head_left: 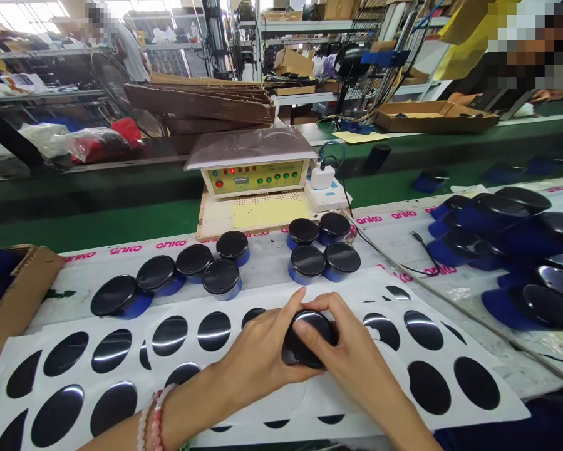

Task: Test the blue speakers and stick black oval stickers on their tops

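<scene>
A round device (304, 356) with a glossy black top is held between my two hands above the sticker sheets. My left hand (262, 341) wraps around its left side, with bead bracelets on the wrist. Curled around the right side, my right hand (354, 344) lays its thumb across the black top. The device's underside is hidden by my fingers. Beneath lie white sheets (143, 391) bearing several round black stickers (111, 351). Behind them stand blue round units with black tops, one group at left (221, 279) and another in the middle (308, 262).
More blue units (551, 304) are crowded at the right. A control box (257, 178) with lit buttons stands at the back beside a white plug (322, 177). A grey cable (454, 304) crosses the right side. At left is a cardboard box (32, 288); a green belt (135, 219) runs behind.
</scene>
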Tool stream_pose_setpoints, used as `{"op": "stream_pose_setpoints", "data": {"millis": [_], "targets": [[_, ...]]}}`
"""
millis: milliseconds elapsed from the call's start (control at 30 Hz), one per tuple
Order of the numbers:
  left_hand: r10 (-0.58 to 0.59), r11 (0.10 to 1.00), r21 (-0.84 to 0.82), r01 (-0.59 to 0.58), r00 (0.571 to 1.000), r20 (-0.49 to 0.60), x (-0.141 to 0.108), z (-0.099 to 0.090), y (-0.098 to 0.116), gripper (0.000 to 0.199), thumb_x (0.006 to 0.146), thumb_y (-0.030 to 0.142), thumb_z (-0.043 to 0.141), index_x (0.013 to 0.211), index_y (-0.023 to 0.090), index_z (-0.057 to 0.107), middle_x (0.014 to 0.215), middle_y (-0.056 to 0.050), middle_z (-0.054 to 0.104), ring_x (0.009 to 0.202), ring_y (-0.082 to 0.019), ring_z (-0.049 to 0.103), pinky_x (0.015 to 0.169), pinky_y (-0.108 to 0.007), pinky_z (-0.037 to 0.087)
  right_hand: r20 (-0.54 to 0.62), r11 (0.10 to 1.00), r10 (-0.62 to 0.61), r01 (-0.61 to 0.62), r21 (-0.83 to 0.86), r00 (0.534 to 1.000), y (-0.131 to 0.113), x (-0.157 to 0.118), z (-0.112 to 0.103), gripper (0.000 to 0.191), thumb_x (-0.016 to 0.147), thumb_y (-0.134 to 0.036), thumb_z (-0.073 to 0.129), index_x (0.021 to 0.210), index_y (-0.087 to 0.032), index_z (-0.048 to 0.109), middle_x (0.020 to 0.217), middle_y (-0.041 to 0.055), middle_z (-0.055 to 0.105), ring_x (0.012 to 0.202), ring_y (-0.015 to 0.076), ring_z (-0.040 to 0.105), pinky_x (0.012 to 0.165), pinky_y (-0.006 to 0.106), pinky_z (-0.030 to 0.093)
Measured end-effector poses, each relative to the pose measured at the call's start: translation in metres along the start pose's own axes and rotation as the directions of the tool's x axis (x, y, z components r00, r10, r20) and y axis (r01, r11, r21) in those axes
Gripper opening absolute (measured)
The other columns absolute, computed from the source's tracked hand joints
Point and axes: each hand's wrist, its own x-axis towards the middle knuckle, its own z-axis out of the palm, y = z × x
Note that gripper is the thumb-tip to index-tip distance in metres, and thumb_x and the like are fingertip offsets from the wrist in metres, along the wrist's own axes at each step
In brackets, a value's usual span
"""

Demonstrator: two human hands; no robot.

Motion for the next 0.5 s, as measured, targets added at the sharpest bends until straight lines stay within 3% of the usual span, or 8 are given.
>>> {"op": "stream_pose_setpoints", "data": {"millis": [33,133,233,300,367,400,500], "targets": [[0.006,1.000,0.014,-0.006,1.000,-0.006,-0.001,0.001,0.000,0.104,0.072,0.038,0.074,0.144,0.032,0.000,0.129,-0.006,0.055,0.109,-0.025,0.059,0.090,-0.039,0.051,-0.013,0.999,-0.038,0.038,0.002,0.999,-0.002,0.002,0.002,0.016,0.084,-0.040,0.057,0.087,-0.025,0.060,0.088,0.0011,0.061,0.080,0.0186,0.058,0.067,0.028,0.044],[0.092,0.990,0.109,-0.092,0.996,0.004,-0.003,-0.001,0.008,0.097,0.075,0.039,0.071,0.145,0.030,0.005,0.131,-0.008,0.052,0.114,-0.025,0.056,0.093,-0.038,0.050,-0.040,0.997,-0.075,0.076,0.026,0.996,0.001,0.005,-0.002,0.028,0.091,-0.041,0.044,0.075,-0.023,0.058,0.071,0.0004,0.058,0.066,0.0164,0.054,0.061,0.027,0.042],[0.163,0.958,0.240,-0.157,0.987,-0.007,-0.002,-0.025,0.020,0.077,0.082,0.033,0.062,0.144,0.030,0.017,0.134,-0.009,0.048,0.119,-0.023,0.052,0.096,-0.035,0.049,-0.065,0.998,-0.063,0.063,-0.006,0.996,0.009,0.007,-0.024,0.031,0.091,-0.044,0.044,0.076,-0.022,0.060,0.056,-0.0020,0.053,0.051,0.0144,0.048,0.048,0.026,0.038],[0.087,0.944,0.328,-0.040,0.988,-0.130,0.006,-0.060,0.019,0.065,0.086,0.034,0.056,0.143,0.030,0.024,0.132,-0.009,0.047,0.118,-0.023,0.052,0.095,-0.034,0.049,-0.139,0.988,-0.114,0.098,-0.116,0.984,0.012,0.012,-0.042,0.027,0.089,-0.045,0.048,0.086,-0.023,0.063,0.061,-0.0009,0.057,0.051,0.0149,0.049,0.046,0.026,0.037],[-0.087,0.900,0.383,0.209,0.946,-0.311,0.020,-0.106,0.004,0.055,0.089,0.041,0.051,0.139,0.029,0.032,0.130,-0.008,0.045,0.116,-0.024,0.053,0.097,-0.037,0.047,-0.170,0.934,-0.262,0.206,-0.290,0.950,0.010,0.022,-0.056,0.026,0.088,-0.044,0.050,0.097,-0.023,0.063,0.078,0.0030,0.064,0.066,0.0183,0.056,0.054,0.028,0.043],[-0.175,0.846,0.407,0.344,0.901,-0.398,0.029,-0.130,-0.009,0.051,0.089,0.046,0.048,0.136,0.029,0.039,0.128,-0.007,0.045,0.114,-0.025,0.054,0.097,-0.039,0.045,-0.140,0.875,-0.362,0.284,-0.391,0.922,0.008,0.030,-0.059,0.027,0.088,-0.043,0.050,0.102,-0.023,0.062,0.088,0.0052,0.065,0.077,0.0207,0.058,0.062,0.031,0.045],[-0.259,0.779,0.391,0.490,0.819,-0.511,0.055,-0.187,-0.060,0.049,0.095,0.046,0.031,0.130,0.013,0.044,0.120,-0.009,0.048,0.109,-0.032,0.056,0.096,-0.051,0.042,0.085,0.577,-0.571,0.474,-0.665,0.816,-0.002,0.055,-0.051,0.041,0.087,-0.047,0.051,0.116,-0.020,0.060,0.107,0.0115,0.062,0.100,0.0294,0.052,0.085,0.044,0.040]]}}
